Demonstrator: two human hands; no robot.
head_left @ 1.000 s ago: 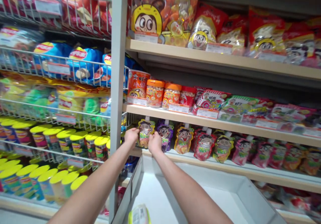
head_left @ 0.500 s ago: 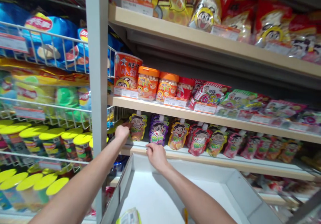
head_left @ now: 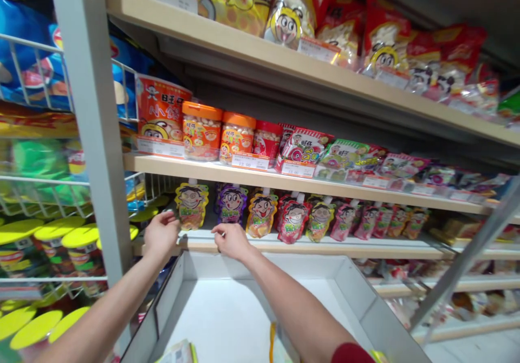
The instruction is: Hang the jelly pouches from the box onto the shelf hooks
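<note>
My left hand (head_left: pixel 162 234) is beside a yellow-green drink pouch (head_left: pixel 192 207) with a cartoon face, at the left end of the low shelf. Its fingers are loosely bent and apart, with nothing visible in them. By the shelf's front edge, my right hand (head_left: pixel 231 240) hovers before a purple pouch (head_left: pixel 231 203), thumb and forefinger slightly apart and holding nothing I can see. An orange-yellow pouch (head_left: pixel 261 214) and a red pouch (head_left: pixel 292 219) stand farther right in the same row. Below my hands is a white open box (head_left: pixel 219 298) with a few packs at its near side.
A grey post (head_left: pixel 87 108) rises close to my left arm, with wire baskets of snacks beyond it. Overhead, a shelf edge (head_left: pixel 244 165) carries jars and candy bags. A slanted metal bar (head_left: pixel 450 273) stands at the right.
The view has swung right. My left hand has drawn back a little from the yellow-green pouch, its fingers now more visible. My right hand has come slightly away from the purple pouch.
</note>
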